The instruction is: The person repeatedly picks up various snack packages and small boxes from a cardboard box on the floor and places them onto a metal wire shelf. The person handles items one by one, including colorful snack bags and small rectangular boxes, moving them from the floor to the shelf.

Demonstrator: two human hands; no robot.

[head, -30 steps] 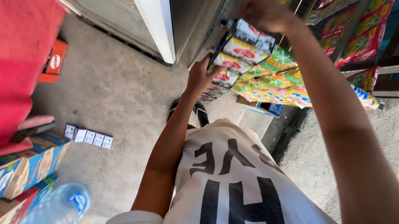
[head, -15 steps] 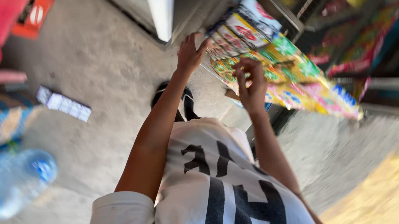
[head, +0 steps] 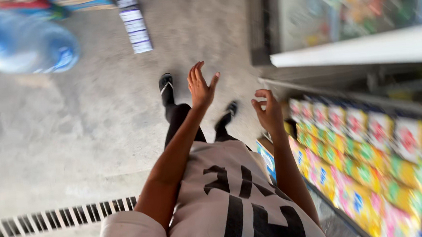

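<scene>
My left hand point(head: 201, 86) is raised in front of me over the concrete floor, fingers spread, holding nothing. My right hand point(head: 268, 111) hangs beside it with fingers loosely curled and empty, just left of a shelf of colourful small boxes point(head: 369, 156). Neither hand touches the boxes. Below the hands I see my white shirt with black lettering point(head: 233, 207), dark trousers and black sandals point(head: 166, 84). The picture is blurred.
A large blue water bottle point(head: 19, 41) lies on the floor at the upper left. A row of small white-and-blue packs point(head: 134, 21) lies near it. A glass-fronted cabinet point(head: 348, 12) stands at the upper right. A floor drain grate point(head: 63, 218) runs at lower left.
The view has swung round sharply. Both hands have come away from the boxes on the shelf and now hang empty over the floor.
</scene>
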